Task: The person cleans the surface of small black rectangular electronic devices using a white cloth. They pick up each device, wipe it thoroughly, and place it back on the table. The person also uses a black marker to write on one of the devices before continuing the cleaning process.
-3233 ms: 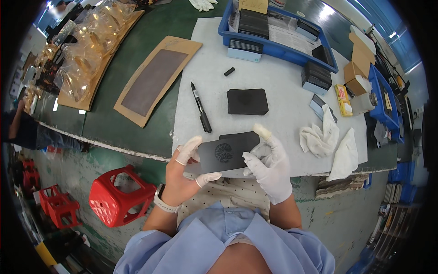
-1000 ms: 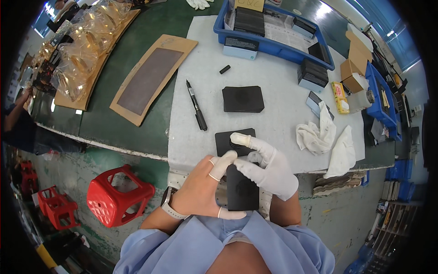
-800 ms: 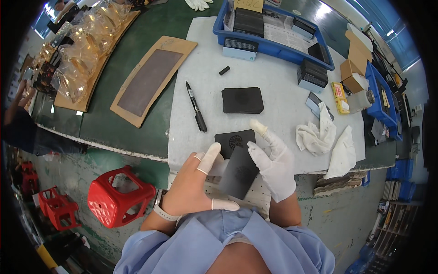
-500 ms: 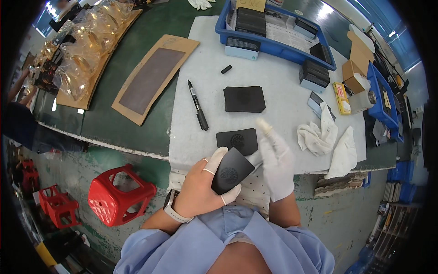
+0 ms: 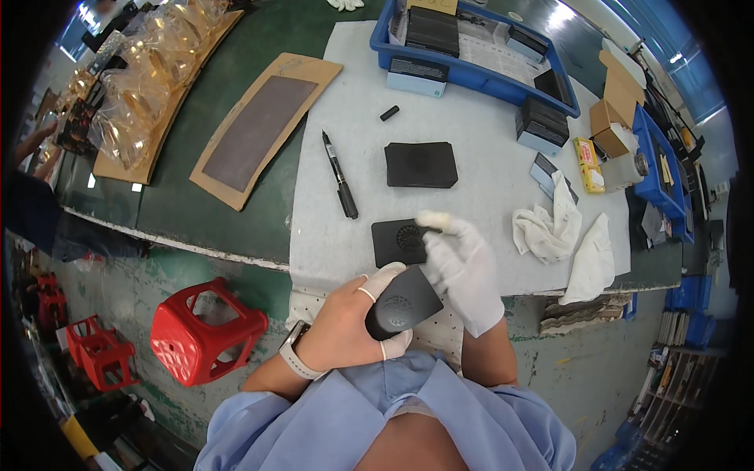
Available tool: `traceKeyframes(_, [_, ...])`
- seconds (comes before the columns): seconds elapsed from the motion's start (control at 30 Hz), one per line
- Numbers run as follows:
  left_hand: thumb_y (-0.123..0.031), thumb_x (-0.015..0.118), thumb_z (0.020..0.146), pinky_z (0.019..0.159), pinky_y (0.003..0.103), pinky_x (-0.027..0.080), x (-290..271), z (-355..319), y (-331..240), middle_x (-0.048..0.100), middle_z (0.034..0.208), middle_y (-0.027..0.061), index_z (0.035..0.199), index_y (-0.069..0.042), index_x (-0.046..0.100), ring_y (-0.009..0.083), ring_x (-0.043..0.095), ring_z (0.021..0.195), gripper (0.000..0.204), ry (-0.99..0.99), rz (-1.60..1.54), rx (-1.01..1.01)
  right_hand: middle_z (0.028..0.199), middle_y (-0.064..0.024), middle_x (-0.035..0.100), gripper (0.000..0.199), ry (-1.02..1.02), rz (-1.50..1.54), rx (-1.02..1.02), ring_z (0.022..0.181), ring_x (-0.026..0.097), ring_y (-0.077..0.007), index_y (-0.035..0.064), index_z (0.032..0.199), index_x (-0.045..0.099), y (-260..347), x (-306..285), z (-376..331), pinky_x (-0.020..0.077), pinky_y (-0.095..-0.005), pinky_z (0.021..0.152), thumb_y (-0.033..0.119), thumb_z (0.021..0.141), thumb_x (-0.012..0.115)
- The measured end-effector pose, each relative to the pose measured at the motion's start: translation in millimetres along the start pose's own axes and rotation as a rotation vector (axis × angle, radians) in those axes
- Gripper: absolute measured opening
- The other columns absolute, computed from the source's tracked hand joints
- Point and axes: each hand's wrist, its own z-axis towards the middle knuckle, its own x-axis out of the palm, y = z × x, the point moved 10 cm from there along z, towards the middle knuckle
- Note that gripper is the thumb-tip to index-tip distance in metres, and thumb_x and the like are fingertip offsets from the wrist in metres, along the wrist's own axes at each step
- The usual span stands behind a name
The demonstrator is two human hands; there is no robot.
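Observation:
My left hand (image 5: 345, 318), with white finger cots on its thumb and a finger, grips a stack of black cards (image 5: 404, 302) in front of my waist. The top card bears a round tree-like emblem. Just beyond and to the right is my right hand (image 5: 467, 271) in a white glove, its fingers bent but apart and holding nothing that I can see. The yellowish tip of its forefinger hangs over a second black card pile (image 5: 389, 242) with the same emblem, covering its right part. Farther off lies a plain-topped black card stack (image 5: 421, 165).
An uncapped black marker (image 5: 339, 177) and its cap (image 5: 389, 113) lie on the white sheet. At the back, a blue tray (image 5: 479, 78) holds black card packs. White cloths (image 5: 546, 228), a yellow box (image 5: 588, 166) and a jar (image 5: 623, 173) are at right. Cardboard (image 5: 263, 129) lies left; a red stool (image 5: 206, 334) stands below.
My right hand has swung left and its fingers have bent, the forefinger now over the near card pile. The stack in my left hand has shifted slightly right and tilted.

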Motion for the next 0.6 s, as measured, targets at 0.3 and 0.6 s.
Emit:
traceKeyframes(0.3, [-0.018, 0.079, 0.066, 0.086, 0.033, 0.050, -5.6, 1.8, 4.1, 0.065, 0.105, 0.0196, 0.133, 0.002, 0.051, 0.0286, 0.067, 0.096, 0.075, -0.008, 0.021, -0.018, 0.074, 0.0028, 0.056, 0.034, 0.150, -0.248, -0.097, 0.059, 0.046, -0.0015, 0.0071, 0.128, 0.058, 0.2, 11.8, -1.8, 0.0381, -0.0192, 0.052, 0.010, 0.094, 0.061])
traceKeyframes(0.6, [-0.023, 0.077, 0.068, 0.078, 0.038, 0.051, -11.7, 2.2, 2.2, 0.064, 0.097, 0.0216, 0.133, 0.001, 0.051, 0.0366, 0.065, 0.086, 0.073, -0.060, -0.008, 0.030, 0.072, 0.0029, 0.059, 0.026, -0.102, -0.094, -0.101, 0.049, 0.046, 0.0001, 0.0026, 0.121, 0.061, 6.0, -16.6, 3.7, 0.0372, -0.0172, 0.043, 0.010, 0.096, 0.058])
